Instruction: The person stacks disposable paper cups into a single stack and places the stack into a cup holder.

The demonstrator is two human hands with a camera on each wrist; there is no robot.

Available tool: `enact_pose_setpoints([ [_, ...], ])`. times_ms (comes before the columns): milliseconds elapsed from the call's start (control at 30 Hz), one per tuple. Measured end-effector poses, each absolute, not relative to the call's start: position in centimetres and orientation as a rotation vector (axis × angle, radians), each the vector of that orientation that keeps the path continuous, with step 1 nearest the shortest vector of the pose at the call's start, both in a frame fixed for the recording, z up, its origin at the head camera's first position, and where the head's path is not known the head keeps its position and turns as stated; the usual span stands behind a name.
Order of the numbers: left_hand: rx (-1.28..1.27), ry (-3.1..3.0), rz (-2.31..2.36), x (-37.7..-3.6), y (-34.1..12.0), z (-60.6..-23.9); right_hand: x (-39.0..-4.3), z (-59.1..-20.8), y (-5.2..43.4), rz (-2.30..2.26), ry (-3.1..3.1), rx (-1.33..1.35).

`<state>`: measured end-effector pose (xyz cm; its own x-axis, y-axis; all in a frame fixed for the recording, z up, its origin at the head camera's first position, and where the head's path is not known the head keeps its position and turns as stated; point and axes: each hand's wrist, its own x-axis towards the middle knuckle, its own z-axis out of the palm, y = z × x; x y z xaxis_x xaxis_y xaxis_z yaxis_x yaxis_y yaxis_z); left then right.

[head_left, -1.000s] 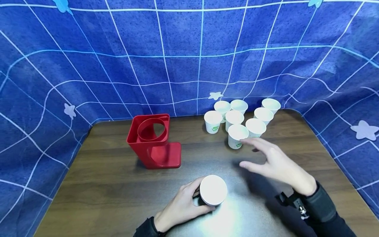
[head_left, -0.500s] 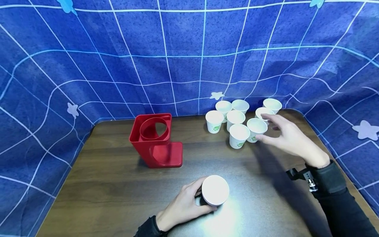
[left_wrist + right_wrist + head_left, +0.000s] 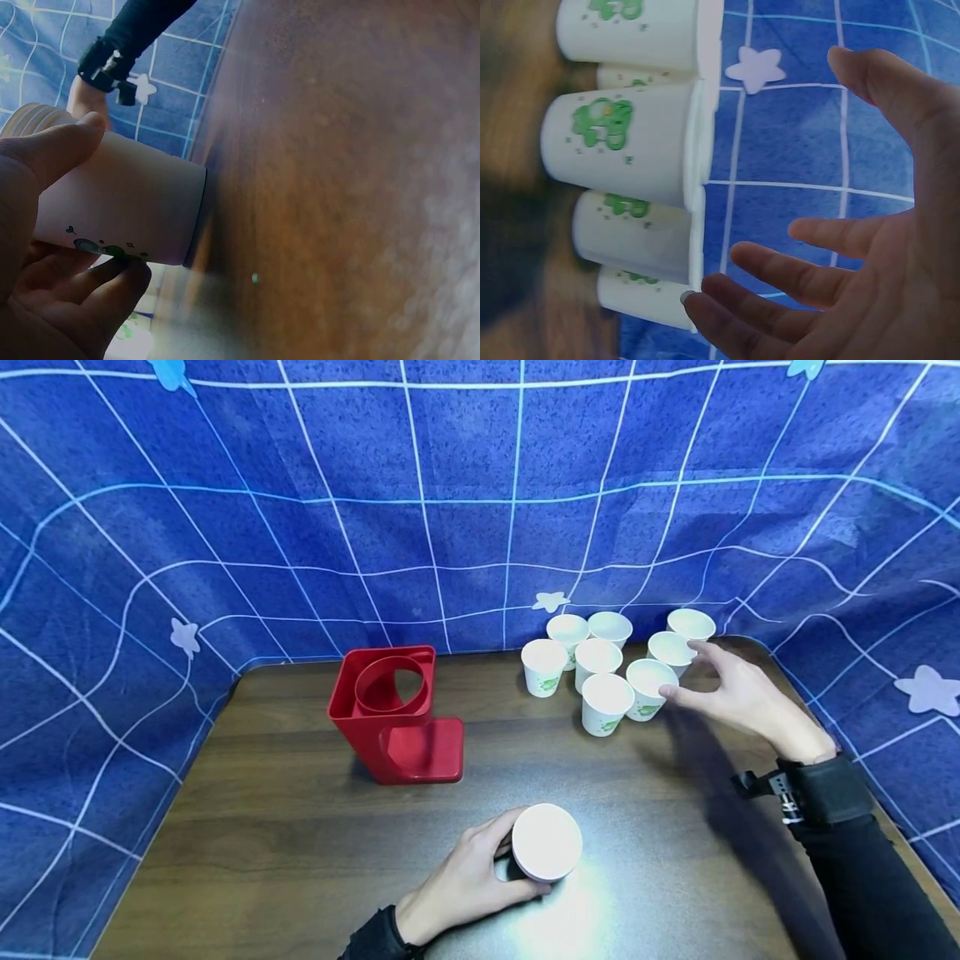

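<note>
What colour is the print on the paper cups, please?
Green, on white cups; the right wrist view shows it best.

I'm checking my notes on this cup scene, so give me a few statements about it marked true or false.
1. The left hand grips a white paper cup standing on the dark wooden table. True.
2. The right hand holds a cup lifted off the table. False: its fingers are spread beside the cluster of white paper cups, gripping none.
3. The red plastic cup holder has a cup in its ring. False: the ring is empty.
4. The cluster stands at the table's far right, near the blue grid-patterned cloth. True.
</note>
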<state>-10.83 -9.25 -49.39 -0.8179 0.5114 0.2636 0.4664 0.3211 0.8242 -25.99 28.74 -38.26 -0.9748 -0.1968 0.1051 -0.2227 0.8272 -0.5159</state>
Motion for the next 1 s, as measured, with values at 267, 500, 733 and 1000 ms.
enact_pose_setpoints([
  [267, 0.957, 2.498, 1.539, -10.8, -9.2, -49.4, -26.9, -40.4, 28.5, 0.881, -3.021, 0.349],
  [500, 0.971, 2.507, 1.532, -10.8, -9.3, -49.5, -27.8, -41.5, 27.9, 0.891, -3.028, 0.379],
  [733, 0.986, 2.527, 1.524, -10.8, -9.3, -49.6, -28.4, -42.0, 27.5, 0.868, -2.998, 0.398],
  [1000, 1.02, 2.57, 1.512, -10.9, -9.4, -49.5, -28.7, -42.5, 27.2, 0.857, -2.944, 0.437],
])
